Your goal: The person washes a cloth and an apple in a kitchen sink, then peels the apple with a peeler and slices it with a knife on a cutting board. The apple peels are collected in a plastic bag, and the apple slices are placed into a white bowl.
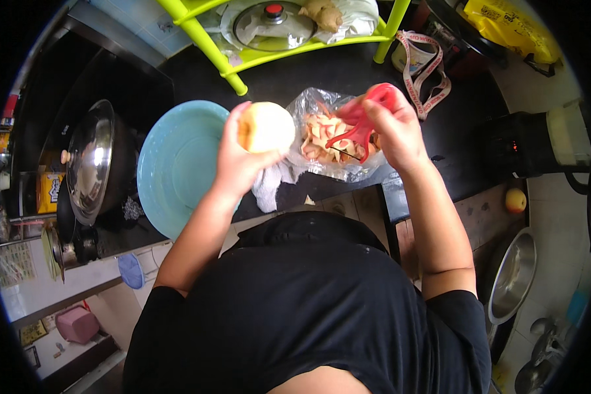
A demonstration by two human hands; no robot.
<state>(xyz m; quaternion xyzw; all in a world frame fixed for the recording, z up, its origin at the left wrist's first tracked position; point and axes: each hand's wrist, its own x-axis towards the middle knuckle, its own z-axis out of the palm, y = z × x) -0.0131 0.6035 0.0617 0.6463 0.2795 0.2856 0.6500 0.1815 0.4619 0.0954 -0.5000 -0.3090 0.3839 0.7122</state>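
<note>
My left hand [238, 154] is wrapped round a mostly peeled apple [273, 128], pale all over its right side, with a strip of yellowish skin left near my fingers. A red Y-shaped peeler [359, 128] is gripped in my right hand [396, 134], its blade end pointing down and left, apart from the apple. Under the peeler, a clear plastic bag [307, 104] lies spread on the counter, holding a heap of peelings [323, 136]. A light blue basin [177, 164] stands just left of my left hand. Below the apple lies a grey-white cloth [267, 187].
A lime-green rack [200, 37] rises behind, carrying a glass lid [274, 26] and ginger [325, 13]. To the left sits a lidded wok [93, 164] on the stove. A dark appliance [515, 144], another apple [515, 200] and a steel bowl [512, 276] are at right.
</note>
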